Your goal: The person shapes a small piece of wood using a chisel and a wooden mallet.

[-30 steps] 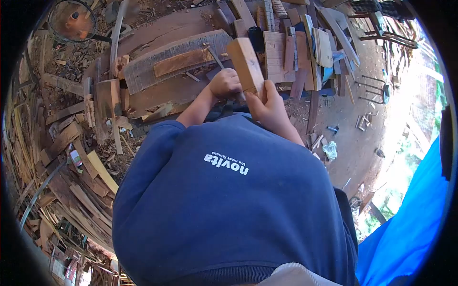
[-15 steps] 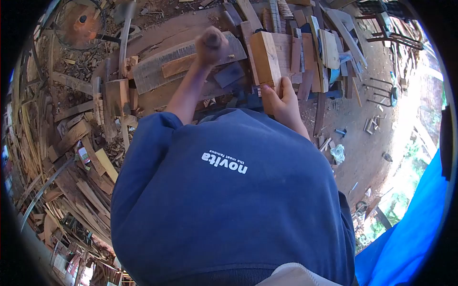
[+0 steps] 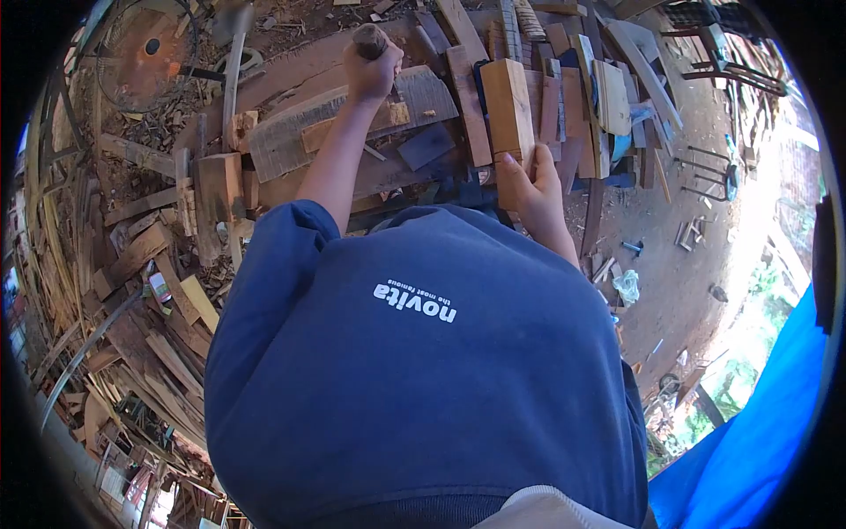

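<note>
Clenching a tool handle [image 3: 370,40] in your left hand [image 3: 372,75] over the plank bench's [image 3: 291,132] far edge, you are risking a glancing blow: your right hand [image 3: 529,185] is pinching the upright wood block [image 3: 508,97] mid-bench.

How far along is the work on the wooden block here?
Early, it seems. Done: little shows; the wooden block looks square and whole. In hand: the right hand grips its lower end, standing it on end over the planks; the left hand is shut on a tool handle, up above them. Left: apparently any cutting itself.
</note>
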{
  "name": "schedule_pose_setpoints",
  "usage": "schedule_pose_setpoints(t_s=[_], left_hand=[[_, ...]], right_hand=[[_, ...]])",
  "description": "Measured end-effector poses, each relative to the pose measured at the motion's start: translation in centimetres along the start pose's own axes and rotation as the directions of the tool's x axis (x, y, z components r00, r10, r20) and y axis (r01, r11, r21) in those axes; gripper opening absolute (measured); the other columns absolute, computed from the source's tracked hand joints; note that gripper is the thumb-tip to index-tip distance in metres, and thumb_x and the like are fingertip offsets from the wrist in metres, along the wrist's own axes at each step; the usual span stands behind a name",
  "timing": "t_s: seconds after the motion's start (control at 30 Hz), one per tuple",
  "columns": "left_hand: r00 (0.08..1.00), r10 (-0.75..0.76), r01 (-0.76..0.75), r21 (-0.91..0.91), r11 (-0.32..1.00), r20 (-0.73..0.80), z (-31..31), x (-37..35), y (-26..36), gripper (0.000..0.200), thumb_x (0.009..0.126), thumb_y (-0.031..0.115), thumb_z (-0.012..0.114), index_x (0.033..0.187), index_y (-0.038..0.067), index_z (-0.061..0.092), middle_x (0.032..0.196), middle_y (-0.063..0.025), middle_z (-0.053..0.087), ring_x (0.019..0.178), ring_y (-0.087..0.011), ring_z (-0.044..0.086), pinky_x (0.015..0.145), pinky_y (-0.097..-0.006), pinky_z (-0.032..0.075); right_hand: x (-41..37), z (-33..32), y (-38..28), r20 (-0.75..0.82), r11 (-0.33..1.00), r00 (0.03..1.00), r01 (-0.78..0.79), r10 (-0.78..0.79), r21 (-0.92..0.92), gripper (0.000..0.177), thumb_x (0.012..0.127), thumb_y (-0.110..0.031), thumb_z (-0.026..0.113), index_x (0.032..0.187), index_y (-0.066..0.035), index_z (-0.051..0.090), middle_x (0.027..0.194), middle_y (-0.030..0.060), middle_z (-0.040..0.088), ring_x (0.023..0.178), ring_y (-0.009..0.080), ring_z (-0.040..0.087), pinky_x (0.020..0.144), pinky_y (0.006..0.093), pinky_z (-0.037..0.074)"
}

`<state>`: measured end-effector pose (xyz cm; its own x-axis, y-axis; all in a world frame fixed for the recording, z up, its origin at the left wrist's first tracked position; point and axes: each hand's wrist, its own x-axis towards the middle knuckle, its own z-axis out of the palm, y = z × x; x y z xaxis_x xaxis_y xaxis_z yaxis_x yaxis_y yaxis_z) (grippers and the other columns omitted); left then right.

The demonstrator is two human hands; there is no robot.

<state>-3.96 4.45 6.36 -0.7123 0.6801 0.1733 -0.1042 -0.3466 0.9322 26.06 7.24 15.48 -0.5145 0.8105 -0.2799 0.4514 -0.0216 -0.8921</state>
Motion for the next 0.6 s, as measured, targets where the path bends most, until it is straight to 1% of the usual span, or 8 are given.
schedule_pose_setpoints(t_s=[0.03, 0.1, 0.23, 0.33, 0.47, 0.53, 0.57, 0.6], left_hand=[[1.000, -0.001, 0.001, 0.000, 1.000, 0.001, 0.0, 0.1, 0.0, 0.013, 0.081, -0.006, 0.054, 0.079, 0.006, 0.051, 0.058, -0.0047, 0.052, 0.047, -0.0140, 0.051, 0.046, -0.0291, 0.043], [0.999, 0.034, -0.035, 0.104, 0.994, 0.015, 0.0, 0.4, 0.0, 0.012, 0.082, -0.005, 0.055, 0.078, 0.006, 0.052, 0.059, -0.0049, 0.053, 0.047, -0.0137, 0.051, 0.046, -0.0286, 0.043], [1.000, -0.006, 0.006, 0.052, 0.999, 0.002, 0.3, 0.4, 0.0, 0.012, 0.081, -0.005, 0.056, 0.076, 0.006, 0.053, 0.060, -0.0047, 0.054, 0.048, -0.0134, 0.052, 0.046, -0.0283, 0.042], [1.000, -0.015, 0.014, 0.074, 0.997, 0.020, 0.3, 0.2, -0.3, 0.013, 0.080, -0.005, 0.058, 0.074, 0.006, 0.053, 0.060, -0.0041, 0.054, 0.048, -0.0133, 0.052, 0.046, -0.0279, 0.042], [0.999, 0.010, -0.014, 0.125, 0.992, 0.036, 0.2, 0.4, -1.2, 0.013, 0.079, -0.005, 0.059, 0.074, 0.006, 0.053, 0.060, -0.0037, 0.054, 0.049, -0.0128, 0.052, 0.046, -0.0270, 0.042], [0.999, 0.017, -0.021, 0.141, 0.990, 0.034, 0.3, 0.4, -1.3, 0.013, 0.079, -0.004, 0.060, 0.073, 0.006, 0.053, 0.060, -0.0035, 0.054, 0.049, -0.0124, 0.052, 0.046, -0.0267, 0.042], [1.000, -0.011, 0.011, 0.158, 0.987, 0.003, 0.4, 0.4, -1.5, 0.011, 0.076, -0.001, 0.061, 0.071, 0.006, 0.056, 0.060, -0.0010, 0.055, 0.051, -0.0101, 0.053, 0.049, -0.0260, 0.043], [0.999, -0.040, 0.044, 0.175, 0.984, -0.028, 0.4, 0.4, -1.6, 0.008, 0.074, 0.002, 0.062, 0.068, 0.006, 0.058, 0.060, 0.0015, 0.057, 0.054, -0.0078, 0.054, 0.052, -0.0252, 0.044]], right_hand=[[0.0, 0.0, -0.2, -0.004, 1.000, 1.000, -0.004, 0.004, 0.002, 0.045, 0.091, -0.039, 0.065, 0.100, 0.002, 0.047, 0.085, 0.0200, 0.062, 0.080, 0.0192, 0.057, 0.071, 0.0350, 0.047], [0.2, -0.1, -0.1, 0.014, 1.000, 1.000, -0.018, 0.018, -0.006, 0.046, 0.091, -0.039, 0.065, 0.101, 0.003, 0.048, 0.086, 0.0208, 0.063, 0.082, 0.0200, 0.058, 0.072, 0.0352, 0.048], [0.2, -0.1, -0.5, 0.037, 0.998, 0.998, -0.048, 0.049, -0.032, 0.047, 0.091, -0.039, 0.065, 0.103, 0.003, 0.048, 0.087, 0.0217, 0.063, 0.083, 0.0209, 0.060, 0.073, 0.0354, 0.048], [0.3, 0.2, -0.2, 0.036, 0.999, 0.999, -0.040, 0.040, -0.009, 0.046, 0.091, -0.038, 0.065, 0.102, 0.004, 0.048, 0.086, 0.0212, 0.063, 0.082, 0.0205, 0.060, 0.072, 0.0353, 0.048], [0.4, 0.7, -1.0, 0.027, 1.000, 0.999, -0.026, 0.026, -0.003, 0.046, 0.090, -0.038, 0.065, 0.101, 0.003, 0.048, 0.085, 0.0212, 0.063, 0.080, 0.0201, 0.060, 0.070, 0.0358, 0.048], [0.8, 0.7, -1.5, 0.070, 0.999, 0.997, -0.036, 0.038, -0.030, 0.046, 0.090, -0.038, 0.066, 0.101, 0.003, 0.048, 0.085, 0.0230, 0.063, 0.080, 0.0215, 0.061, 0.070, 0.0358, 0.049], [1.1, 0.8, -1.9, 0.072, 0.999, 0.997, -0.036, 0.038, -0.030, 0.046, 0.090, -0.038, 0.066, 0.101, 0.003, 0.048, 0.085, 0.0230, 0.063, 0.080, 0.0215, 0.061, 0.070, 0.0358, 0.049], [1.4, 0.8, -2.4, 0.112, 0.996, 0.993, -0.028, 0.037, -0.088, 0.043, 0.091, -0.034, 0.065, 0.107, 0.003, 0.049, 0.089, 0.0172, 0.062, 0.081, 0.0175, 0.058, 0.071, 0.0330, 0.048]])
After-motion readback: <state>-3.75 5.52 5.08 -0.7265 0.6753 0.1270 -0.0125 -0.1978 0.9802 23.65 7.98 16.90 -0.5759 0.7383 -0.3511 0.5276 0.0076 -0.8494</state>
